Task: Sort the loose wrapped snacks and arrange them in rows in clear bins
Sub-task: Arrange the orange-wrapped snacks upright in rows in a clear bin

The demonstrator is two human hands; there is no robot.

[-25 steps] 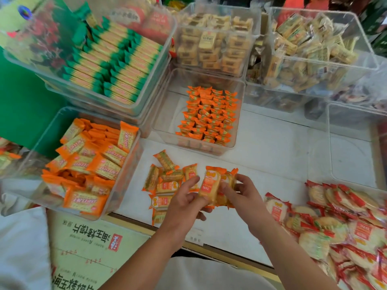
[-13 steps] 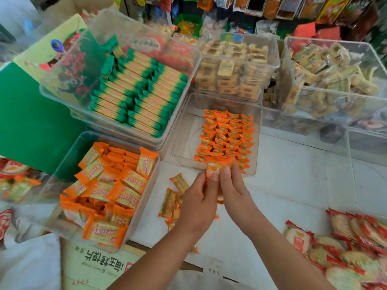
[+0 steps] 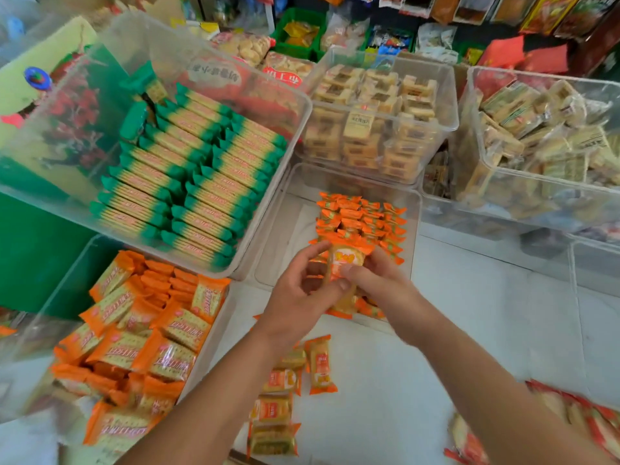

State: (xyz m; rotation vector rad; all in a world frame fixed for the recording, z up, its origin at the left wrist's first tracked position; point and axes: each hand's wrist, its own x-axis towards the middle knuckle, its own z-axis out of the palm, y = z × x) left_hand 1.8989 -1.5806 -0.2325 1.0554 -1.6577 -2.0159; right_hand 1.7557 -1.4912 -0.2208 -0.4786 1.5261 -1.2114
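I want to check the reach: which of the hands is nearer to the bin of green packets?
Left. The left hand is just right of and below the bin of green packets; the right hand is farther right, beyond the held snack.

Two bare forearms, no sleeves, left hand and right hand without rings, watches or gloves

center bin: clear hard plastic, smooth, faintly glossy walls
orange snack packets: shiny plastic film, crimped ends
held packet: glossy film, part see-through
green-ended cracker packs: sleek printed film
orange cracker packs: glossy crinkled film
countertop: white, smooth, matt
loose packets: shiny film wrap
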